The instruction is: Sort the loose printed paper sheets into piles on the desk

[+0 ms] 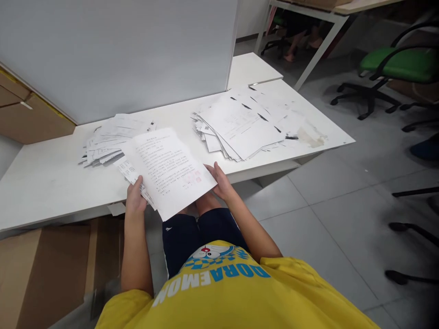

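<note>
Two heaps of printed white paper sheets frame the action on the long white worktop (pixel 44 178). Over on the left sits the smaller, untidy pile of white forms (pixel 109 137), fanned out near the grey partition panel (pixel 120 50). Well apart on the right lies the bigger spread of white documents (pixel 240 123), splayed in loose layers toward the worktop's far corner.

Between them, right at the near edge, both hands are busy. The left hand (pixel 135 198) grips the lower left edge of a small sheaf, fingers curled round it, thumb on top. The right hand (pixel 221 180) pinches the right corner of the top sheet with printed text and a red stamp (pixel 168 171), lifting it at a tilt over the edge, above the knees. Narrower slips (pixel 132 176) peek out beneath that sheet on the left.

Judging from the layout, the sorting looks roughly midway: both piles already hold many sheets, and only a thin batch is in hand. Whether more paper waits elsewhere, I cannot tell. A brown cardboard box (pixel 41 269) stands under the worktop.
</note>
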Action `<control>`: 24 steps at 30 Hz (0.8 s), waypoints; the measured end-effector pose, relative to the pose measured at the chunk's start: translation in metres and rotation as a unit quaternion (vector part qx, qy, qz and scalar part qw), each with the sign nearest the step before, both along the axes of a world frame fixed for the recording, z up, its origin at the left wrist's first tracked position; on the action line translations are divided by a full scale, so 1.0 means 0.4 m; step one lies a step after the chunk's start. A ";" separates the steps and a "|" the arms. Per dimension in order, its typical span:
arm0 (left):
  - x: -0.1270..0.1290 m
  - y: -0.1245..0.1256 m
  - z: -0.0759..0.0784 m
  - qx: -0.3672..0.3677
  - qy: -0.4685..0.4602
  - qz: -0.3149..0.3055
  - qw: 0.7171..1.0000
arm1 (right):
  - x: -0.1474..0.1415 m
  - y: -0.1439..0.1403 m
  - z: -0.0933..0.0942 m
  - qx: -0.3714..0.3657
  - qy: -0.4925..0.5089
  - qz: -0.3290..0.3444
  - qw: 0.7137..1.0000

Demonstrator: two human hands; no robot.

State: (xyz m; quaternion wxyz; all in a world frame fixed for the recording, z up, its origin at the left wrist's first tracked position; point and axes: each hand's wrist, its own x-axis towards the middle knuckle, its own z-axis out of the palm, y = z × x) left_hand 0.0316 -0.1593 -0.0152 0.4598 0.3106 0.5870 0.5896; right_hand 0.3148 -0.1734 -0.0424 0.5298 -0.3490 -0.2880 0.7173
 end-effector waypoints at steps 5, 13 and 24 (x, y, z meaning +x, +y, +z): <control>0.005 -0.027 -0.015 -0.025 -0.011 -0.069 0.997 | 0.036 -0.023 -0.013 0.010 -0.099 0.027 0.995; 0.018 -0.041 -0.018 -0.061 -0.032 -0.109 0.992 | 0.057 -0.040 -0.020 0.031 -0.161 0.066 0.984; 0.011 -0.074 -0.070 -0.144 -0.058 -0.179 0.972 | 0.088 -0.079 -0.054 -0.042 -0.076 0.099 0.991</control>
